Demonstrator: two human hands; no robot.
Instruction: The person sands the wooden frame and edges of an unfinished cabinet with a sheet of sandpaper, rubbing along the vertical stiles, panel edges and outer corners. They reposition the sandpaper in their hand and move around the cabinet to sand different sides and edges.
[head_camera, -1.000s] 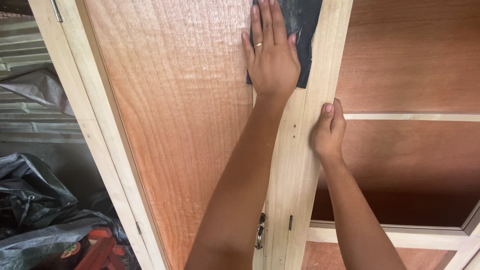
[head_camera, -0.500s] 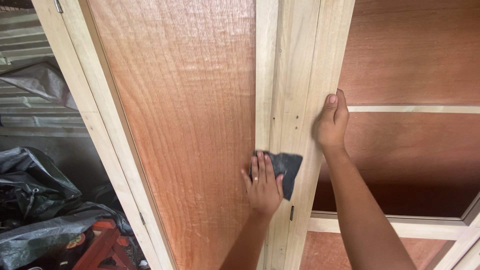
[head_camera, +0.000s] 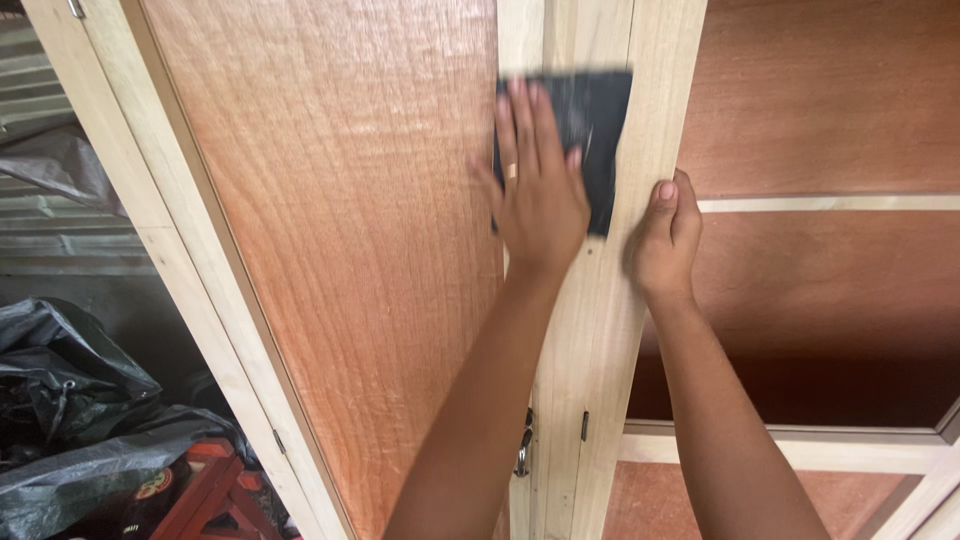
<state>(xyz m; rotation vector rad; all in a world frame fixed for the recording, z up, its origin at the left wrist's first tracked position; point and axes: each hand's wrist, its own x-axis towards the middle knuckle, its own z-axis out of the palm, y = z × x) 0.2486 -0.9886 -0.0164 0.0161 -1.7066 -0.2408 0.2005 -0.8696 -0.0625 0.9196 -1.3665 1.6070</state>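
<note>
The left hand (head_camera: 538, 195) lies flat, fingers together, pressing dark sandpaper (head_camera: 592, 130) at twelve o'clock on the pale upright rail (head_camera: 600, 320); the right hand (head_camera: 665, 235) seemingly grips its edge.

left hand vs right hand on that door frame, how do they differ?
The left hand lies flat, fingers spread upward, pressing dark sandpaper to the pale frame; the right hand is curled, gripping the frame's edge bare. The left sits higher and wears a ring; no ring shows on the right. Both touch the same upright.
</note>
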